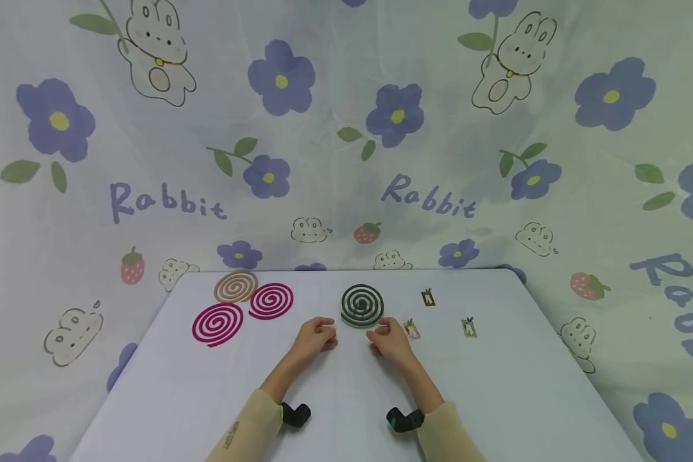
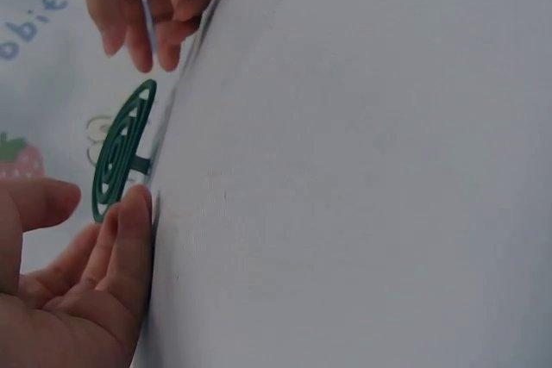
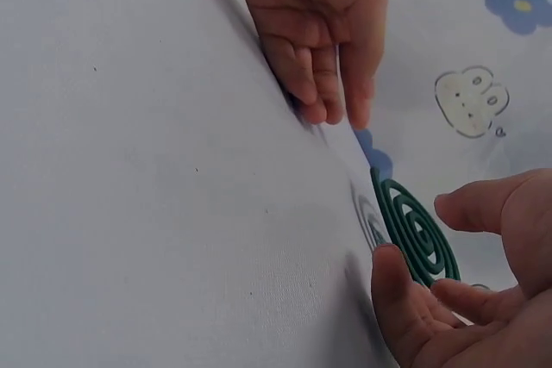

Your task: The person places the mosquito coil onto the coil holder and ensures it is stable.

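A dark green mosquito coil (image 1: 361, 305) sits slightly raised above the white table, with a small stand (image 2: 141, 164) under it in the left wrist view. My left hand (image 1: 315, 338) is at the coil's near left, fingers loosely bent and nothing in them. At the near right, my right hand (image 1: 391, 339) has its fingertips close to the coil's rim, thumb and fingers apart. Both wrist views show the green coil beyond parted fingers. Beside the right hand lies a small patterned metal stand (image 1: 411, 330).
Two pink coils (image 1: 217, 323) and a tan coil (image 1: 236, 286) lie at the table's back left. Farther right are a bronze-coloured stand (image 1: 428, 297) and a pale green stand (image 1: 469, 327). A rabbit-print curtain (image 1: 329, 160) hangs behind the white table (image 1: 167, 398).
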A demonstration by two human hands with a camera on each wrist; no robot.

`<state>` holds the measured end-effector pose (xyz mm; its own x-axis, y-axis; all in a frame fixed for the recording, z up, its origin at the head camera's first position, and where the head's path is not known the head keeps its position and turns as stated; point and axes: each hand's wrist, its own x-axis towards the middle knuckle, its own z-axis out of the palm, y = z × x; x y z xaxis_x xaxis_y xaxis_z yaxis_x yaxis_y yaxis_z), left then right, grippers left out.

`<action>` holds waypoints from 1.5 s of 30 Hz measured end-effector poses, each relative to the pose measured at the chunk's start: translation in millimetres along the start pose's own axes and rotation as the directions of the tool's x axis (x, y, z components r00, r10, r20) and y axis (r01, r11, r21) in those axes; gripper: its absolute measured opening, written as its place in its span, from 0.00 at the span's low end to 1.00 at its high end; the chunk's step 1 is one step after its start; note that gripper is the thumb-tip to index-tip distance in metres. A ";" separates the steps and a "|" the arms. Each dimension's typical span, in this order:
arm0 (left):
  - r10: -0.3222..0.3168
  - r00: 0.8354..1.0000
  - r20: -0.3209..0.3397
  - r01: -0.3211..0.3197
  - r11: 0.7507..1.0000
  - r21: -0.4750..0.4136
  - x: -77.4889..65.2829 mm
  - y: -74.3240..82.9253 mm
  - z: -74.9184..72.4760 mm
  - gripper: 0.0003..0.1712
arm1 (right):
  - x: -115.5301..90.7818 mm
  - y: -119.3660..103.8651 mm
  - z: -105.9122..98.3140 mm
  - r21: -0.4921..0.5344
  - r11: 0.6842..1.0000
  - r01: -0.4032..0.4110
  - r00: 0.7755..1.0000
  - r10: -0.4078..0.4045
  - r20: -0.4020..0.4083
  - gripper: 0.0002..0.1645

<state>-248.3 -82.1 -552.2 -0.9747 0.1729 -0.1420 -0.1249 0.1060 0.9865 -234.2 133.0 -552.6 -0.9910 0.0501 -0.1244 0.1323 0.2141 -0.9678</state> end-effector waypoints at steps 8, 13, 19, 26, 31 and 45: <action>0.007 1.000 0.025 -0.008 0.999 0.041 -13.6 -2.8 -8.6 0.19 | -13.3 -6.2 6.9 -0.011 0.998 0.054 0.997 -0.053 0.054 0.24; 0.033 0.998 0.049 -0.037 0.996 0.086 -24.9 -1.6 -14.4 0.19 | -17.2 -7.0 16.0 -0.016 0.997 0.070 0.993 -0.068 0.101 0.21; 0.052 0.997 0.050 -0.059 0.988 0.144 -35.2 -2.7 -24.6 0.18 | -22.5 -8.1 29.8 -0.037 0.996 0.085 0.986 -0.079 0.144 0.19; 0.072 0.997 0.016 -0.074 0.979 0.191 -42.9 -3.2 -34.0 0.18 | -23.8 -7.0 45.4 -0.007 0.996 0.094 0.977 -0.091 0.193 0.19; 0.079 0.997 -0.010 -0.074 0.969 0.237 -45.3 -8.8 -44.2 0.16 | -24.5 -8.5 57.2 -0.035 0.993 0.115 0.973 -0.105 0.208 0.16; 0.094 0.993 -0.075 -0.074 0.969 0.234 -49.5 -10.0 -71.4 0.15 | -14.3 -19.3 93.5 -0.110 0.981 0.161 0.964 -0.132 0.232 0.13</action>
<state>-212.1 -161.7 -549.3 -0.9933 0.1080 -0.0421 -0.0055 0.3187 0.9478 -224.6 36.9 -552.5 -0.9775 -0.2064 -0.0431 -0.0269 0.3250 -0.9453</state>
